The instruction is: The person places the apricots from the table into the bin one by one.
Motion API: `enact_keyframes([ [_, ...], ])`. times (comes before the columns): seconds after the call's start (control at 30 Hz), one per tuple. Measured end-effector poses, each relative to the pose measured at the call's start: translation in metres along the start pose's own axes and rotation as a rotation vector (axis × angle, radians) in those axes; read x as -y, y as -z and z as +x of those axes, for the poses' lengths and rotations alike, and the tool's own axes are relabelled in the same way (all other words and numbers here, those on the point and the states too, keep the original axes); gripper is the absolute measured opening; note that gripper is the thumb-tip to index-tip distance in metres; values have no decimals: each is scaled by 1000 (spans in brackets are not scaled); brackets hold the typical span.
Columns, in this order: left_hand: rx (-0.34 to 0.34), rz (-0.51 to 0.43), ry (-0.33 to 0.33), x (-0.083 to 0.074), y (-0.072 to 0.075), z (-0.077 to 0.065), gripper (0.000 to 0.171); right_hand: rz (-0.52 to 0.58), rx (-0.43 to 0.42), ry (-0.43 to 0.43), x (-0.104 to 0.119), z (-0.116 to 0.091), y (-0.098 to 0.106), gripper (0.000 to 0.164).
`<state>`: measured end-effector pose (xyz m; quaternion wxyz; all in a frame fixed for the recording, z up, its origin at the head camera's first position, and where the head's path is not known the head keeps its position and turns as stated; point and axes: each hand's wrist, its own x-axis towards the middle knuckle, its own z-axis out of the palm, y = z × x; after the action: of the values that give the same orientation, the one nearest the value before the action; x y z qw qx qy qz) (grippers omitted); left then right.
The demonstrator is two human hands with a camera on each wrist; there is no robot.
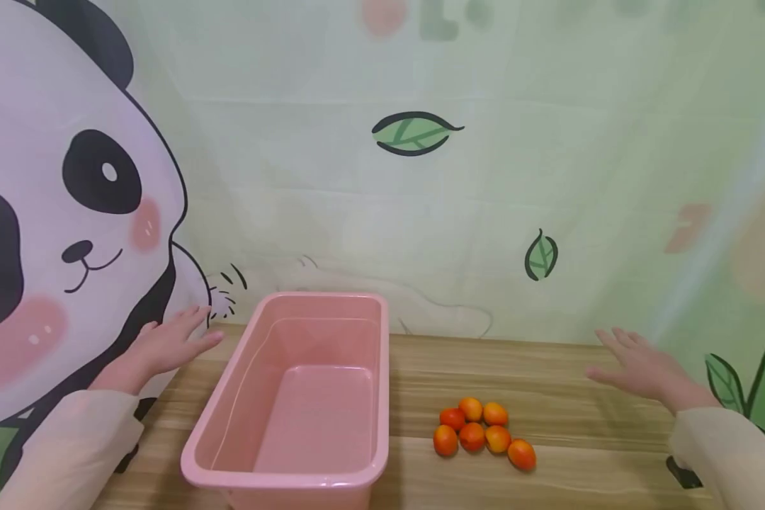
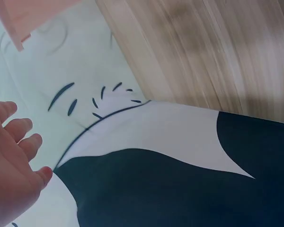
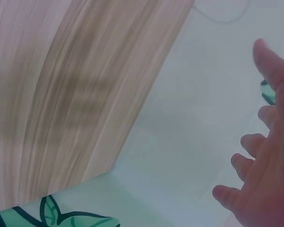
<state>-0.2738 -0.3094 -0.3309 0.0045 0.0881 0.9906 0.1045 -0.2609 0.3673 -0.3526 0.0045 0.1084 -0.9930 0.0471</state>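
Note:
A pink rectangular basin (image 1: 321, 418) stands on the wooden table, with nothing lying in it. To its right lies a loose cluster of small orange-red tomatoes (image 1: 472, 437), several of them touching. My left hand (image 1: 168, 346) is held in the air left of the basin, its fingers extended and holding nothing. Over the right side of the table hovers my right hand (image 1: 640, 368), fingers spread, apart from the tomatoes. Both wrist views show the relaxed fingers around no object; a corner of the basin (image 2: 38, 14) shows at the top of the left one.
The wood-grain table (image 1: 586, 411) meets a pale green cloth backdrop (image 1: 293, 156) at its back edge. Printed on the cloth are a large panda (image 1: 32, 177) at left and green leaves (image 1: 414, 133). Cloth also borders the table on the right.

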Motion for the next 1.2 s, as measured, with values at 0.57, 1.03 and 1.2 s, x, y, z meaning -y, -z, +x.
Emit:
enact_keyframes([
  [0.57,-104,-11,-206,-30,-9,-8,59,39,70,173,43,11,-14,69],
  [1.03,-215,-21,-361,-42,-19,-8,34,12,55,246,66,20,-39,63],
  [1.2,-212,-28,-333,-42,-24,-5,33,45,49,294,74,21,-47,60],
])
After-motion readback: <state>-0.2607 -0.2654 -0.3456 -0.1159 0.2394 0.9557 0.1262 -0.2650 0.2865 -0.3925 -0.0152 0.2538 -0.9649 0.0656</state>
